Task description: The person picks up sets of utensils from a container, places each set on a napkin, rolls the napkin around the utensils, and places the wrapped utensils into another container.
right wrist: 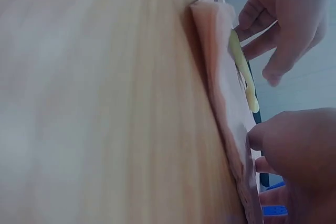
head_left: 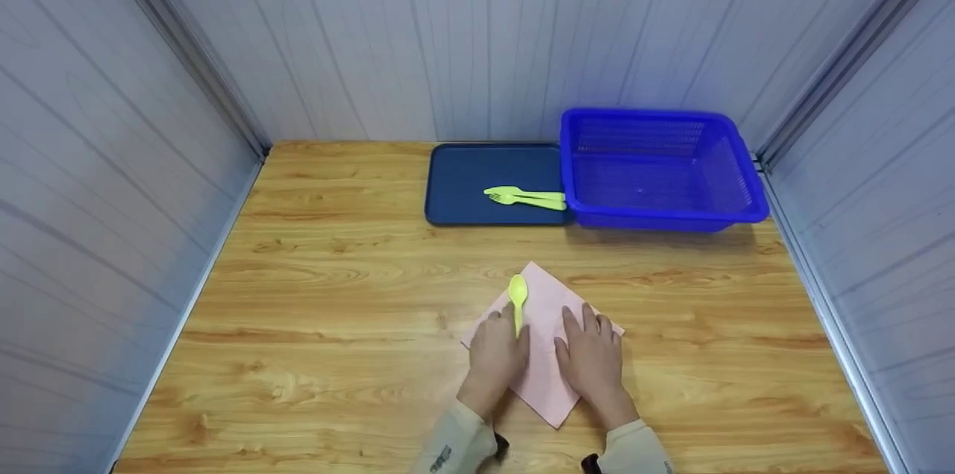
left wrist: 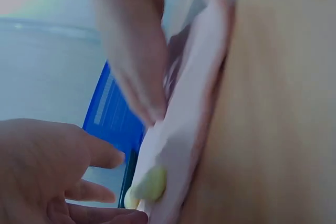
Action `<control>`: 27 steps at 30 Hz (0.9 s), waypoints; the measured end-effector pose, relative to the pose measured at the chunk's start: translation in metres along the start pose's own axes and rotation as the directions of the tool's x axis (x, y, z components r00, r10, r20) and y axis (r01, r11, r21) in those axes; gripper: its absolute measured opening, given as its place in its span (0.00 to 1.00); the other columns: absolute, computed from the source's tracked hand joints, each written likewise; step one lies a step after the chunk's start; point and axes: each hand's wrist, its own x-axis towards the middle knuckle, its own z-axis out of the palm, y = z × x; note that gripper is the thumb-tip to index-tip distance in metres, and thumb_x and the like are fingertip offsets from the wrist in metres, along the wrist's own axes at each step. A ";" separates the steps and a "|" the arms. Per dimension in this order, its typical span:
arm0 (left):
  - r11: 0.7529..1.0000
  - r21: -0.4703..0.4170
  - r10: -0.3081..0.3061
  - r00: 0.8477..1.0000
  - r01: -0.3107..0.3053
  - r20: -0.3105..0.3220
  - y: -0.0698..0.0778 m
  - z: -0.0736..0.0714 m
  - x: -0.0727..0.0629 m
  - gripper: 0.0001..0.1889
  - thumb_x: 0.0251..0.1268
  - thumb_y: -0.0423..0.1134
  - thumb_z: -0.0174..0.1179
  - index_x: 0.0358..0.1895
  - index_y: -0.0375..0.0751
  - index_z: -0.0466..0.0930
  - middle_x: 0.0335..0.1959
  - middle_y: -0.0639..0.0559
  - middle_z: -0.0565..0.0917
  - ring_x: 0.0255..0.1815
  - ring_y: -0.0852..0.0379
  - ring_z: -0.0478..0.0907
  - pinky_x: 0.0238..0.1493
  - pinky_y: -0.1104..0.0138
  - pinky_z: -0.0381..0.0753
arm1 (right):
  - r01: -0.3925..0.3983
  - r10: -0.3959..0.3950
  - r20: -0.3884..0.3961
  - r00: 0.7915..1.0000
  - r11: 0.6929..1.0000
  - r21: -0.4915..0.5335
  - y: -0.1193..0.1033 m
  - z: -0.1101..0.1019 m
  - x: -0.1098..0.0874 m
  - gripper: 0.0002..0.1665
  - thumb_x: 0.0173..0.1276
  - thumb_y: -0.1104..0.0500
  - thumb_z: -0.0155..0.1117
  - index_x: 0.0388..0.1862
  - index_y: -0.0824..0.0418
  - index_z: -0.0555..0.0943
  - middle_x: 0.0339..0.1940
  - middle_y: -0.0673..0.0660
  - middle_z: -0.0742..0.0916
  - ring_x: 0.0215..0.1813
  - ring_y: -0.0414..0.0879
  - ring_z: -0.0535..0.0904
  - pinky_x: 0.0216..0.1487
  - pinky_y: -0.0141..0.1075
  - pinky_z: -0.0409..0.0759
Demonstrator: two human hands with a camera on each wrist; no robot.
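Note:
A folded pink napkin (head_left: 543,325) lies cornerwise on the wooden table, and a yellow-green plastic spoon (head_left: 518,290) lies on its left part, bowl pointing away from me. My left hand (head_left: 496,354) hovers at the spoon's handle; in the left wrist view its thumb and fingers stand apart, with the spoon (left wrist: 151,183) beyond them. In the right wrist view a gap shows between the left thumb and the spoon (right wrist: 241,64). Spread fingers of my right hand (head_left: 595,358) rest on the napkin's right side. The handle's near end is hidden by the left hand.
A dark blue tray (head_left: 456,183) stands at the back, with yellow-green cutlery (head_left: 522,197) on it, including a fork. Beside it, a blue plastic basket (head_left: 656,217) overlaps the tray's right end. Pale panel walls (head_left: 358,33) enclose the table at the back and both sides.

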 end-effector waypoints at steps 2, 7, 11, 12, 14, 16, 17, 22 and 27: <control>1.000 -0.022 -0.001 1.000 0.001 -0.021 -0.011 -0.003 0.018 0.16 0.65 0.42 0.61 0.48 0.33 0.80 0.29 0.44 0.80 0.28 0.47 0.80 0.26 0.57 0.79 | -0.011 0.011 0.010 1.000 1.000 0.002 0.000 0.000 0.000 0.31 0.68 0.49 0.61 0.67 0.59 0.73 0.66 0.71 0.71 0.63 0.68 0.65 0.55 0.61 0.66; 0.998 -0.028 0.051 0.996 -0.053 -0.069 -0.035 -0.008 0.073 0.12 0.64 0.37 0.56 0.44 0.35 0.84 0.35 0.43 0.85 0.34 0.44 0.83 0.31 0.54 0.81 | -0.039 0.039 0.034 0.999 0.999 0.011 0.001 0.001 -0.001 0.31 0.69 0.49 0.60 0.68 0.59 0.72 0.67 0.71 0.70 0.64 0.68 0.64 0.56 0.61 0.64; 0.994 0.045 0.103 0.993 -0.100 -0.051 -0.048 -0.007 0.115 0.12 0.66 0.37 0.55 0.46 0.37 0.85 0.40 0.42 0.85 0.40 0.42 0.82 0.38 0.53 0.81 | -0.041 0.040 0.049 0.998 0.999 0.019 0.000 0.002 -0.002 0.31 0.70 0.48 0.58 0.69 0.58 0.71 0.69 0.70 0.69 0.65 0.68 0.62 0.58 0.61 0.63; 0.991 0.064 0.117 0.993 -0.114 -0.036 -0.050 -0.007 0.124 0.13 0.67 0.37 0.54 0.47 0.37 0.84 0.42 0.42 0.84 0.42 0.41 0.81 0.41 0.52 0.80 | -0.040 0.039 0.048 0.998 0.999 0.020 -0.001 0.002 -0.002 0.31 0.70 0.49 0.58 0.69 0.58 0.71 0.69 0.70 0.69 0.66 0.68 0.62 0.58 0.61 0.63; 0.986 0.093 0.137 0.991 -0.136 0.000 -0.053 -0.006 0.141 0.13 0.68 0.38 0.54 0.50 0.38 0.83 0.45 0.42 0.83 0.45 0.42 0.78 0.45 0.52 0.79 | -0.036 0.036 0.048 0.998 0.999 0.019 -0.002 0.002 -0.001 0.31 0.71 0.48 0.58 0.70 0.58 0.70 0.69 0.70 0.68 0.66 0.68 0.62 0.58 0.61 0.63; 0.981 0.107 0.160 0.987 -0.162 0.025 -0.053 -0.004 0.157 0.13 0.69 0.39 0.55 0.52 0.39 0.82 0.47 0.43 0.81 0.47 0.43 0.76 0.48 0.53 0.77 | -0.035 0.034 0.046 0.998 0.999 0.020 -0.003 0.002 0.000 0.31 0.71 0.49 0.57 0.70 0.58 0.70 0.69 0.70 0.68 0.66 0.68 0.62 0.58 0.61 0.63; 0.978 0.112 0.171 0.985 -0.174 0.037 -0.053 -0.003 0.164 0.14 0.70 0.39 0.54 0.53 0.39 0.82 0.48 0.44 0.80 0.49 0.43 0.76 0.50 0.53 0.76 | -0.034 0.033 0.043 0.999 0.999 0.017 -0.003 0.002 0.000 0.31 0.71 0.49 0.58 0.69 0.58 0.71 0.69 0.70 0.68 0.66 0.68 0.62 0.58 0.61 0.63; 0.963 0.145 0.209 0.969 -0.227 0.129 -0.042 0.003 0.191 0.19 0.72 0.40 0.51 0.62 0.40 0.75 0.63 0.44 0.73 0.61 0.45 0.70 0.59 0.50 0.71 | -0.024 0.023 0.020 1.000 1.000 0.020 -0.002 0.003 -0.001 0.31 0.70 0.49 0.59 0.68 0.59 0.72 0.69 0.70 0.69 0.65 0.68 0.63 0.58 0.62 0.63; 0.942 0.196 0.221 0.944 -0.272 0.246 -0.030 0.009 0.207 0.23 0.75 0.42 0.45 0.70 0.42 0.67 0.72 0.47 0.64 0.71 0.46 0.60 0.65 0.47 0.62 | -0.009 0.009 -0.007 1.000 1.000 0.030 -0.001 0.002 -0.005 0.30 0.69 0.50 0.60 0.67 0.59 0.73 0.68 0.70 0.70 0.65 0.68 0.64 0.58 0.62 0.64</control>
